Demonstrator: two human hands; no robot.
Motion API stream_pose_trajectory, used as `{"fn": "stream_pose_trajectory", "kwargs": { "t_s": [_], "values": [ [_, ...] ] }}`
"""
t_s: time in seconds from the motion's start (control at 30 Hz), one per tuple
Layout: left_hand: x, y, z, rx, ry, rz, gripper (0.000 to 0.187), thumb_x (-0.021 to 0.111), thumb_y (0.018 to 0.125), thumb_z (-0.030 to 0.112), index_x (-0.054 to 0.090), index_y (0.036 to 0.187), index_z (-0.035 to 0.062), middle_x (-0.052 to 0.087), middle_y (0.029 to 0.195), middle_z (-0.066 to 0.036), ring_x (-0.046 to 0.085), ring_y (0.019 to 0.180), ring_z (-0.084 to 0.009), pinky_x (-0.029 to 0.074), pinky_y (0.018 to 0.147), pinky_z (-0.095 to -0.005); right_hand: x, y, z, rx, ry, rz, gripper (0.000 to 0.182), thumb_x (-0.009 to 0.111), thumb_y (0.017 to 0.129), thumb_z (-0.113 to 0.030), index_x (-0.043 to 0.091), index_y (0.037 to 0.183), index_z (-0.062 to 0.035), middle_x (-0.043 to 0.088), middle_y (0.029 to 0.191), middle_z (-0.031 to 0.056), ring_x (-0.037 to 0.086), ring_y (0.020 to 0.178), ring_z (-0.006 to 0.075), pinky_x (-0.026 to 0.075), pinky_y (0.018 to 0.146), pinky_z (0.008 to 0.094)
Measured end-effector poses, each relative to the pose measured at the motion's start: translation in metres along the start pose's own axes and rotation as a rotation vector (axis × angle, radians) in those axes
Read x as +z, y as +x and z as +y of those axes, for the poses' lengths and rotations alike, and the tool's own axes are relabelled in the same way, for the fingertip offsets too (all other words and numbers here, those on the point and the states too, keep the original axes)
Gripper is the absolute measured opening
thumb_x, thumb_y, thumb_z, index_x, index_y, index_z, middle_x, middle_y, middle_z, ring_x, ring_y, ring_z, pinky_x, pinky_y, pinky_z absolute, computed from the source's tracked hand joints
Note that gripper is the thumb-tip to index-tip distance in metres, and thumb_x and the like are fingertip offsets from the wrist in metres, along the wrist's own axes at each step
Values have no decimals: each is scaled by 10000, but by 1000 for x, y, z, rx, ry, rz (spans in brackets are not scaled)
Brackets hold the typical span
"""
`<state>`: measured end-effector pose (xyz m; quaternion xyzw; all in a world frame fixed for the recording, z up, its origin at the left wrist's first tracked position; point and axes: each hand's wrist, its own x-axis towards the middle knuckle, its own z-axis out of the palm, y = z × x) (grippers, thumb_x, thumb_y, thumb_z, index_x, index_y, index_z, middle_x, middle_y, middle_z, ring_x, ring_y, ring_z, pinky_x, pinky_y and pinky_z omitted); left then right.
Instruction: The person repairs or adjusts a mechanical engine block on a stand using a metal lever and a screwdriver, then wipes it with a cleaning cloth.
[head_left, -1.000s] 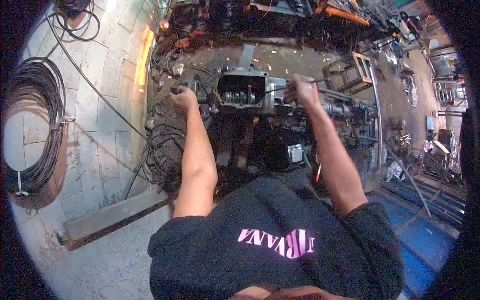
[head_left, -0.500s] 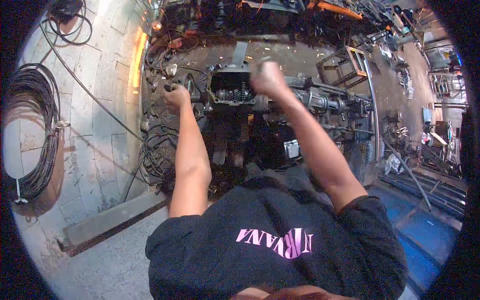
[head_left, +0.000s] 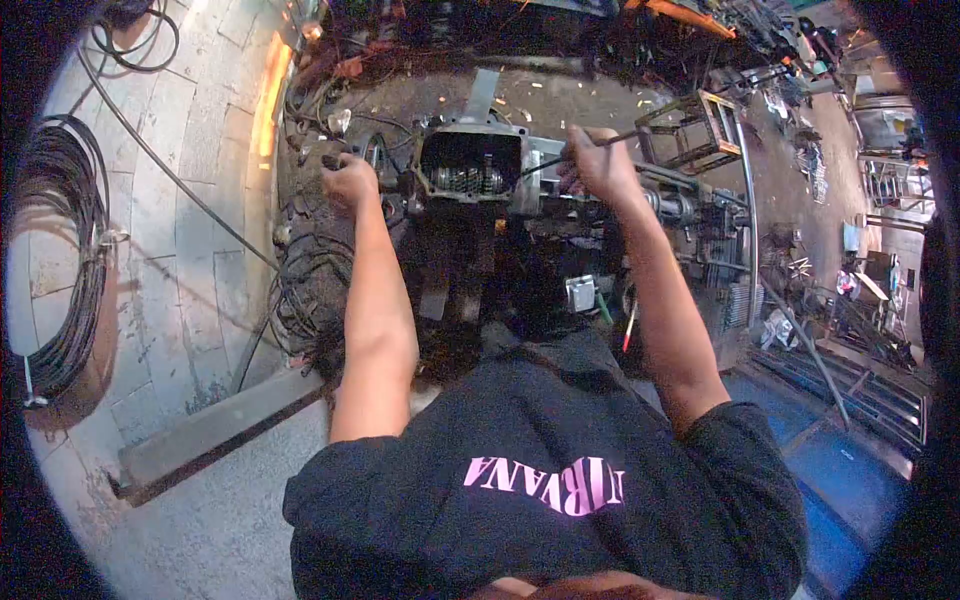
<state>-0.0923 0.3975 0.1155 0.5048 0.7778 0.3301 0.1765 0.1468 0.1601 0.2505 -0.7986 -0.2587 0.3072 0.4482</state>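
Note:
A machine's open metal gearbox housing (head_left: 420,165) sits ahead, with toothed gears (head_left: 472,180) visible inside. My right hand (head_left: 603,170) is closed around a thin dark rod (head_left: 540,165) just right of the housing. One end of the rod slants toward the housing's right side; the other runs up past the knuckles. Left of the housing, my left hand (head_left: 350,183) is closed on a small dark piece (head_left: 331,161) that looks like a handle end. Most of that piece is hidden by the fingers. A round wheel (head_left: 374,153) stands between this hand and the housing.
Coiled black cable (head_left: 90,190) lies on the pale floor at left, and a long beam (head_left: 215,435) is nearer. Tangled cables (head_left: 300,290) lie below my left hand. At right are a rusty metal frame (head_left: 720,130) and a long metal bar (head_left: 750,200). A red-tipped stick (head_left: 627,335) is beside my right forearm.
My right hand has moved right, away from the housing's opening, uncovering its right side and showing the rod. My left hand stays in nearly the same place.

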Motion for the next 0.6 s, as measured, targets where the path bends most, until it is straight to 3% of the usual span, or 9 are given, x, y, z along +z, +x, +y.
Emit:
{"fn": "stream_pose_trajectory", "kwargs": {
  "t_s": [0.1,0.2,0.3,0.33,0.37,0.43,0.5,0.57,0.6],
  "values": [
    [3,4,2,-102,34,-56,503,592,835,296,553,1191,-57,592,1160,-274,585,1042,-419,439,924,-502,1,3,15,-38,-76,-10,424,486,968,-326,633,841,50,655,659,122,606,533,165,476,473,321],
    [52,26,-41,9,-72,79,520,592,838,302,542,1207,-60,586,1170,-276,564,1070,-425,428,943,-493,14,-6,-10,-114,-375,93,405,556,924,-339,654,804,35,670,692,128,616,651,183,469,621,356],
    [51,27,-40,46,-90,128,531,593,836,303,538,1209,-72,575,1184,-282,528,1110,-433,407,965,-498,5,4,-1,-160,-379,19,367,569,920,-327,660,841,19,681,737,120,611,698,173,467,647,342],
    [50,24,-38,28,-31,130,537,595,833,304,536,1208,-77,570,1187,-287,516,1120,-437,397,972,-503,1,8,7,-335,-222,17,355,573,921,-304,667,811,20,674,761,130,608,719,164,468,656,333],
    [47,21,-34,7,29,131,543,597,831,305,534,1207,-81,566,1190,-291,504,1130,-440,388,978,-509,-4,6,2,-336,-224,16,355,573,921,-304,667,811,20,674,761,130,608,719,164,468,656,333],
    [45,21,-31,-35,-16,100,550,593,835,313,530,1214,-80,561,1200,-290,504,1136,-436,385,981,-516,-15,-2,-12,-193,528,-103,280,637,883,-260,661,960,8,690,933,167,658,876,200,503,720,314],
    [47,26,-35,-75,-61,74,556,589,838,321,525,1221,-78,556,1210,-289,504,1143,-432,381,984,-523,-20,13,9,-178,777,-118,207,641,882,-233,656,885,-26,675,819,133,648,787,168,486,701,251],
    [56,36,-47,-95,-73,-26,596,553,872,366,486,1273,-69,487,1311,-279,425,1250,-410,355,1022,-516,-27,41,46,-448,1084,-714,369,623,904,-326,600,895,43,659,824,136,633,772,215,495,756,300],
    [55,36,-48,-94,-71,-24,596,553,872,366,486,1273,-69,487,1311,-279,425,1250,-410,355,1022,-516,-26,42,47,-448,1087,-714,369,623,904,-326,600,895,43,659,824,136,633,772,215,495,756,300]
  ]
}}
